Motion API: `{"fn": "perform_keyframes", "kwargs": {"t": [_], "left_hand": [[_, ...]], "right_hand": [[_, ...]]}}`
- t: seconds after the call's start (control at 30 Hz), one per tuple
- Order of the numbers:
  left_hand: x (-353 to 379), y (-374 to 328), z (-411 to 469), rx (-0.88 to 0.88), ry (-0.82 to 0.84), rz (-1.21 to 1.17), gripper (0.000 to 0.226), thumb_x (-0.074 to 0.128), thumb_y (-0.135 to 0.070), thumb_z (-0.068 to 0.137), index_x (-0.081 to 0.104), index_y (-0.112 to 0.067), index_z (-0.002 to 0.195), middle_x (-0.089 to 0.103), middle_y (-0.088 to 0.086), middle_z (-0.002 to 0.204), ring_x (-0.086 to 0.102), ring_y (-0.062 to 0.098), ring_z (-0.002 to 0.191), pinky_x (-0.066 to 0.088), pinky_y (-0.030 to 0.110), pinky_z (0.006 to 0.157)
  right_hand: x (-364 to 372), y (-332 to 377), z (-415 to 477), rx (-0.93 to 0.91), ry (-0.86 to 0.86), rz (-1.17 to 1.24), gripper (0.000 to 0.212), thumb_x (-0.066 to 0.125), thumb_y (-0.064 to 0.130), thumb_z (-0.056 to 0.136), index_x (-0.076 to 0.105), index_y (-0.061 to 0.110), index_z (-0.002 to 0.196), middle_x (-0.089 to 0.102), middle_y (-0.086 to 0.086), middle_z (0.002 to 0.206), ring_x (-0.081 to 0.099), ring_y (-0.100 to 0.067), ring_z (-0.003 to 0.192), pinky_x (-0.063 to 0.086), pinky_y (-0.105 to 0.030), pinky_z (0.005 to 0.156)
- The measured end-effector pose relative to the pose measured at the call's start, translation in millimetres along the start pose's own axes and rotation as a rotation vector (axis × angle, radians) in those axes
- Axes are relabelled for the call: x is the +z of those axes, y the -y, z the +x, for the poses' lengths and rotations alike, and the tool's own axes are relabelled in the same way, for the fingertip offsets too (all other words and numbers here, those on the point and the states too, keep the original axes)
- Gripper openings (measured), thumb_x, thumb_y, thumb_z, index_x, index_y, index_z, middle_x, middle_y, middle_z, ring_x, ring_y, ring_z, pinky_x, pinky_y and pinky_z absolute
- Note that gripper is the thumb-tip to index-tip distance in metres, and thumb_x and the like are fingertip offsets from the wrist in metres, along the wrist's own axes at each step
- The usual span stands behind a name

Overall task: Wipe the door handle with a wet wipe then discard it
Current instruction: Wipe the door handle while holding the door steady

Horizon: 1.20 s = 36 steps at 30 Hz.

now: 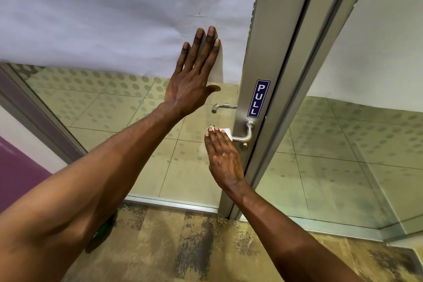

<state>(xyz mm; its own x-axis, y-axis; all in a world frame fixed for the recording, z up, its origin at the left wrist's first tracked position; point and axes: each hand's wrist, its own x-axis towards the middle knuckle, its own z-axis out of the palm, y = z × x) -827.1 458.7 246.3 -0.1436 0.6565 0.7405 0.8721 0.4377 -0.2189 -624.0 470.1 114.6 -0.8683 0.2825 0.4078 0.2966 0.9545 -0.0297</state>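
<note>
A silver lever door handle (245, 136) is fixed to the metal door frame below a blue PULL sticker (258, 98). My right hand (223, 157) is wrapped around the lever's free end with a white wet wipe (226, 132) pressed between fingers and metal; only a corner of the wipe shows. My left hand (196, 72) lies flat, fingers together, against the glass door (103, 110) above and left of the handle, holding nothing.
White paper (114, 11) covers the upper glass. A second lever handle (223, 107) shows through the glass on the far side. A glass side panel (343, 155) stands right of the frame. Patterned carpet (183, 247) covers the floor below.
</note>
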Motion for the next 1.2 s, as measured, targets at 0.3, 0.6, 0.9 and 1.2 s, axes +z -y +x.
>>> {"fn": "perform_keyframes", "kwargs": {"t": [0.3,0.6,0.9,1.2], "left_hand": [[-6.9,-4.3,-0.5,-0.017,0.038,-0.026,0.121,0.061,-0.073,0.094,-0.005,-0.012,0.176,-0.035,0.001,0.176,-0.034,0.025,0.163,-0.022,0.04,0.136],[-13.1,-8.7,-0.7,-0.033,0.046,-0.018,0.125,0.07,-0.067,0.092,-0.003,-0.011,0.176,-0.034,0.001,0.176,-0.032,0.026,0.164,-0.022,0.04,0.136],[-16.0,-11.0,-0.7,-0.037,0.05,-0.012,0.125,0.072,-0.067,0.092,-0.002,-0.011,0.176,-0.036,0.001,0.175,-0.03,0.025,0.163,-0.017,0.043,0.137],[-19.0,-11.0,-2.3,-0.031,0.065,-0.012,0.125,0.074,-0.064,0.092,-0.002,-0.01,0.176,-0.026,0.004,0.179,-0.035,0.026,0.162,-0.019,0.041,0.136]], "right_hand": [[-6.2,-26.2,-37.8,0.158,-0.106,0.048,0.079,0.061,-0.019,0.078,0.042,-0.005,0.153,0.043,-0.025,0.16,0.039,-0.04,0.151,0.038,-0.054,0.121],[-13.6,-47.2,-26.3,0.663,-0.333,0.514,0.046,0.056,-0.006,0.099,0.061,0.006,0.143,0.067,-0.015,0.14,0.071,-0.031,0.12,0.06,-0.035,0.101],[-15.4,-27.6,-12.7,1.134,-0.566,1.258,0.03,0.061,-0.006,0.098,0.076,0.01,0.119,0.08,-0.009,0.104,0.077,-0.032,0.103,0.061,-0.053,0.096],[-29.2,3.3,-15.7,1.219,-0.529,1.595,0.029,0.064,-0.01,0.096,0.073,-0.001,0.121,0.079,-0.015,0.108,0.077,-0.026,0.096,0.063,-0.026,0.073]]}}
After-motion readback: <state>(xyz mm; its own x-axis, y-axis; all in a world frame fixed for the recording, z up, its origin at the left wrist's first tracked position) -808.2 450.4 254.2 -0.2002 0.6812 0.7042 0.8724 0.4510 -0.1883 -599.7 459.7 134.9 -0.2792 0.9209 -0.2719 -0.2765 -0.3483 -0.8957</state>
